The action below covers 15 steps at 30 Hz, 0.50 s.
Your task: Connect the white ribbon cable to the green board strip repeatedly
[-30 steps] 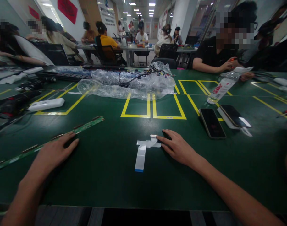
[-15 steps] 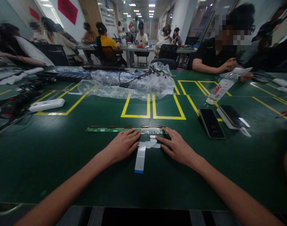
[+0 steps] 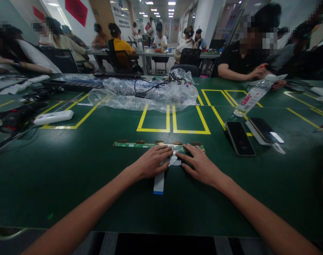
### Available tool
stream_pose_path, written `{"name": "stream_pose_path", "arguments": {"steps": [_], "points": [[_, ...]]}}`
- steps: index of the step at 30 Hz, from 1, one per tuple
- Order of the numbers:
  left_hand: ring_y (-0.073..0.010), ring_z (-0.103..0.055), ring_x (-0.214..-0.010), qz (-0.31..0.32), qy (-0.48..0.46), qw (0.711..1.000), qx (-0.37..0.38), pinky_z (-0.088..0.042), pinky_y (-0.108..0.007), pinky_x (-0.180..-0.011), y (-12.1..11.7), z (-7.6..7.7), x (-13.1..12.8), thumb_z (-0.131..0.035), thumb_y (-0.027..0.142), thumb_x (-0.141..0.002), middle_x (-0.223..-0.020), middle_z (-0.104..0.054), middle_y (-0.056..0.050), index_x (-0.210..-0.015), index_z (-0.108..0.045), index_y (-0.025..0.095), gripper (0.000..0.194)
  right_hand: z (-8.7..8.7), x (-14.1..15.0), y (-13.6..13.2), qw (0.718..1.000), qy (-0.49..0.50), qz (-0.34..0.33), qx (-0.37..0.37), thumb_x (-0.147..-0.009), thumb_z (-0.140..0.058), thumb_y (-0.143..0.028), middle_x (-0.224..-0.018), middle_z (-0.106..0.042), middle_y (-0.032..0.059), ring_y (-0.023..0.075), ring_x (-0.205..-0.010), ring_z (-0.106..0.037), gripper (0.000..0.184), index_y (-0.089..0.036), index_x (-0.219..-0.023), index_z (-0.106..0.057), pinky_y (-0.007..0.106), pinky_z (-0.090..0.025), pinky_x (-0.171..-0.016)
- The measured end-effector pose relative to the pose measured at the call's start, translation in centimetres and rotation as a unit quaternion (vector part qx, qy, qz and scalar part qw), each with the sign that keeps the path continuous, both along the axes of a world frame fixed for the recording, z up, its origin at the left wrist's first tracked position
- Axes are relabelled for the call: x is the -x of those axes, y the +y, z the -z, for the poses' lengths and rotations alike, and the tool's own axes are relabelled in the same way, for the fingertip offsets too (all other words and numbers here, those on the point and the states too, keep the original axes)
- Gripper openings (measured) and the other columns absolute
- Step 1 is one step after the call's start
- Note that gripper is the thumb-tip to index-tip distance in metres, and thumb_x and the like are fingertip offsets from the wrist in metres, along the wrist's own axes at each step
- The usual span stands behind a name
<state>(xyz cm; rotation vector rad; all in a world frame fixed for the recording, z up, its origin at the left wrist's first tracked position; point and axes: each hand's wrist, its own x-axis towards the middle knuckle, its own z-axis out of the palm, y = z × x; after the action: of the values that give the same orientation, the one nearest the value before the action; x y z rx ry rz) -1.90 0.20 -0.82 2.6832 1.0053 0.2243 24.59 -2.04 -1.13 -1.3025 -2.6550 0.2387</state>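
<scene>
A long, narrow green circuit board (image 3: 132,145) with brown tabs along its far edge lies crosswise on the table. My left hand (image 3: 152,163) rests flat, its stretched fingers over the board's near edge and part of a white flat ribbon cable (image 3: 158,183). That cable is folded, and its blue-tipped end points towards me. My right hand (image 3: 200,164) has its fingers spread, the upper ones at the right part of the board and the index fingertip beside the cable's upper end. Both hands partly cover the board, and the left one hides the cable's fold.
Clear plastic wrap (image 3: 145,95) with black cables (image 3: 166,83) lies across the far side. On the right are two phones (image 3: 239,138) (image 3: 264,131) and a tilted bottle (image 3: 253,99). A white device (image 3: 53,117) lies at left. People sit around, one across at right.
The circuit board has slid to the right. My left hand has moved right with it and now covers more of the ribbon cable. My right hand has hardly moved.
</scene>
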Motion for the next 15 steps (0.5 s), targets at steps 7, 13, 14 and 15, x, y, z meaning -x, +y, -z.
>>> {"name": "stream_pose_path", "arguments": {"steps": [7, 13, 14, 15], "points": [[-0.0261, -0.033, -0.149, 0.033, -0.032, 0.999, 0.028, -0.029, -0.049, -0.121, 0.3, -0.1, 1.2, -0.050, 0.030, -0.100, -0.159, -0.039, -0.011, -0.149, -0.046, 0.023, 0.050, 0.3, -0.1, 0.1, 1.000, 0.005, 0.004, 0.003, -0.100, -0.051, -0.040, -0.161, -0.034, 0.0114, 0.0353, -0.148, -0.029, 0.052, -0.035, -0.151, -0.044, 0.063, -0.026, -0.116], [-0.0273, -0.037, -0.147, 0.036, -0.045, 0.998, 0.017, -0.031, -0.051, -0.120, 0.4, 0.2, 1.3, -0.051, 0.030, -0.099, -0.157, -0.041, -0.012, -0.146, -0.050, 0.022, 0.048, 0.3, -0.3, 0.1, 1.000, 0.005, 0.003, 0.010, -0.099, -0.052, -0.040, -0.162, -0.033, 0.0126, 0.0363, -0.148, -0.029, 0.055, -0.034, -0.153, -0.041, 0.063, -0.028, -0.116], [-0.0276, -0.037, -0.147, 0.036, -0.045, 0.998, 0.013, -0.032, -0.051, -0.120, 0.4, 0.2, 1.3, -0.052, 0.030, -0.099, -0.157, -0.041, -0.012, -0.146, -0.051, 0.022, 0.048, 0.3, -0.3, 0.1, 1.000, 0.011, 0.003, 0.010, -0.099, -0.052, -0.040, -0.162, -0.033, 0.0121, 0.0362, -0.148, -0.029, 0.054, -0.034, -0.152, -0.042, 0.063, -0.028, -0.116], [-0.0278, -0.037, -0.146, 0.036, -0.046, 0.998, 0.010, -0.032, -0.051, -0.120, 0.4, 0.2, 1.3, -0.053, 0.030, -0.098, -0.157, -0.042, -0.012, -0.145, -0.051, 0.022, 0.048, 0.4, -0.4, 0.2, 1.000, 0.017, 0.002, 0.012, -0.099, -0.052, -0.040, -0.162, -0.034, 0.0115, 0.0359, -0.148, -0.029, 0.054, -0.034, -0.152, -0.043, 0.063, -0.028, -0.116]]}}
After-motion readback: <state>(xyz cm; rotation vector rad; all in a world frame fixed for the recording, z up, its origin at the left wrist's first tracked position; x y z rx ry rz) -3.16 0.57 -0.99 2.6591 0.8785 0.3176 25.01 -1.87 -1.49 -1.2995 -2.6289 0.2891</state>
